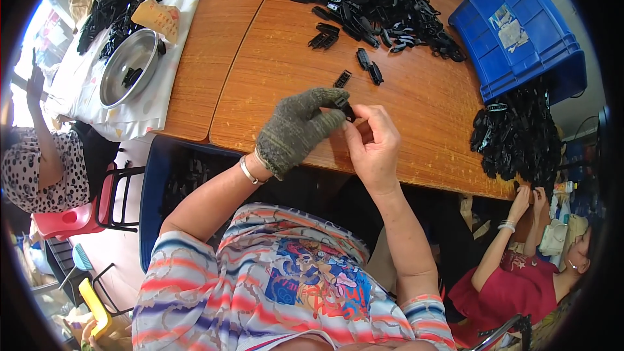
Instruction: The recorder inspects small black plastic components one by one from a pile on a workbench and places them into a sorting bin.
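Observation:
My left hand (292,129) wears a grey-green knitted glove and grips a small black plastic piece (346,109) between thumb and fingers. The bare thumb and forefinger of my right hand (374,140) pinch together at the near right side of that same piece. Much of the piece is covered by my fingers, and I cannot make out its exact kind. Just beyond my hands a small black plastic part (342,78) lies on the wooden table (260,71). Farther off are a pair of longer black parts (369,66) and a small cluster of black parts (324,36).
A large heap of black parts (364,0) spreads over the far table. At the right, a tipped blue crate (520,26) stands by another heap (513,136), where a person in red (513,286) works. To the left are a metal bowl (116,78) and a person in spotted clothing (45,169).

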A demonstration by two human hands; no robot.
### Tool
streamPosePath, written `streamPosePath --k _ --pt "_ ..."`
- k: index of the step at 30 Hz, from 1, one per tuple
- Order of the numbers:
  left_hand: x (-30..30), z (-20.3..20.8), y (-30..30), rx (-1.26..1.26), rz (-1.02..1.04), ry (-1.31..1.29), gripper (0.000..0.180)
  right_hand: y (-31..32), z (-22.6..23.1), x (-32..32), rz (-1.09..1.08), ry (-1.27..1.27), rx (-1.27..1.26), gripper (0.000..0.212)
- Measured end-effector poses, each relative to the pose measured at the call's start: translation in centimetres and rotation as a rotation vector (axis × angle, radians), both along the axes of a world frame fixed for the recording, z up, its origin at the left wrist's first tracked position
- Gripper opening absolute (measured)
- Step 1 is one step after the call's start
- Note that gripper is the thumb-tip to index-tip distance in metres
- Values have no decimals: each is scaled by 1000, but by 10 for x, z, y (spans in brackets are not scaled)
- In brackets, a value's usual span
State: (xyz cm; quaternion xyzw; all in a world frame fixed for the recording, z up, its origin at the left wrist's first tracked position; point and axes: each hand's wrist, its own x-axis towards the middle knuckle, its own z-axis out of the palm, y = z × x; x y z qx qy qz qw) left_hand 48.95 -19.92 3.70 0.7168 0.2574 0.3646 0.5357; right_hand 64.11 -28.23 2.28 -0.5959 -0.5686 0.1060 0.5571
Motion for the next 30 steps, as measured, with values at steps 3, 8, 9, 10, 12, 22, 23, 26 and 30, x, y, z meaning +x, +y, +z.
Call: streamPosePath --k 3,8,9,10,12,22,23,26,30 --pt "-1 2 -5 72 18 5 31 -2 -2 -6 -29 -98 54 29" --pt "-1 -1 -10 143 53 -36 22 -1 -1 -14 -50 -40 31 37" --pt "-3 -2 -8 161 35 5 21 -1 -2 -14 -7 -30 -10 38" --pt "-4 -1 -8 184 9 38 21 -2 0 -14 27 -29 -47 39" --pt "-6 0 -11 137 -4 12 21 -4 -8 -17 74 -70 -33 38" --pt "-122 34 1 222 19 570 34 0 22 -33 445 -36 -253 44" --pt "-138 60 11 309 -68 775 30 -1 27 -20 423 -20 -318 43" --pt "-162 91 19 366 92 806 25 22 15 45 173 -53 -284 24" --pt "-89 78 35 407 170 550 27 62 3 161 -229 -525 -218 19"
